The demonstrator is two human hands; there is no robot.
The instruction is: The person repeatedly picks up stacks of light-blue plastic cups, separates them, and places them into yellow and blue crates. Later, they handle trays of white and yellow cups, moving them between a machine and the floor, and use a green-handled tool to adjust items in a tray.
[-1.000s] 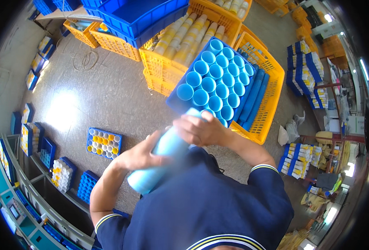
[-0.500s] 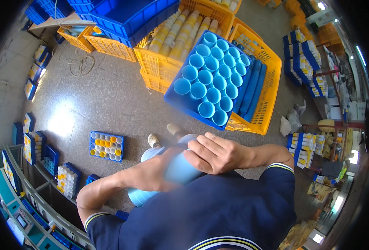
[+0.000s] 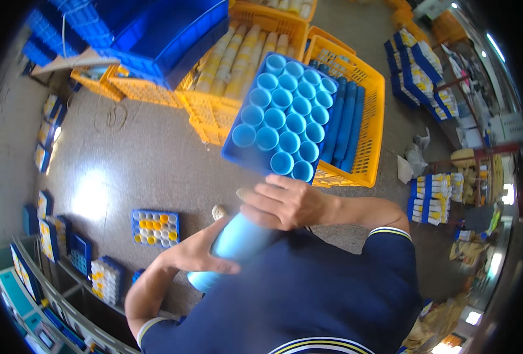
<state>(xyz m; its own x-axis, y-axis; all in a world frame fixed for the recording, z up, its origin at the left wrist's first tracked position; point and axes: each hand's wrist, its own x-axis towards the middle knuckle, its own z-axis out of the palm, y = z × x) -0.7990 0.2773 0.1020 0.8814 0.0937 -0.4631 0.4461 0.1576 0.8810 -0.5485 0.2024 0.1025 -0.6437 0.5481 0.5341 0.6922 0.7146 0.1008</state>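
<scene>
A light blue tapered tube [image 3: 236, 243], apparently several nested together with ridges near the lower end, lies slanted across the front of my body. My left hand [image 3: 199, 251] is wrapped round its lower part, thumb on the upper side. My right hand [image 3: 282, 203] closes over its upper end, fingers side by side and hiding the tip. Just beyond my right hand is a blue tray [image 3: 229, 154] of light blue open-ended tubes [image 3: 289, 141] standing upright in rows. One spot at the tray's near left corner holds no tube.
A yellow crate [image 3: 374, 127] beneath the tray holds dark blue rolls [image 3: 345, 127]. Yellow crates with white and yellow tubes [image 3: 229, 62] stand behind, beside stacked blue bins [image 3: 173, 44]. On the floor at left sits a tray of white and yellow tubes [image 3: 155, 228]; machinery [image 3: 43, 318] runs along the lower left.
The hands and the tube have shifted slightly left in view, and my right hand now overlaps the tray's near edge. My left hand's thumb has come into sight. The whole view has turned a little.
</scene>
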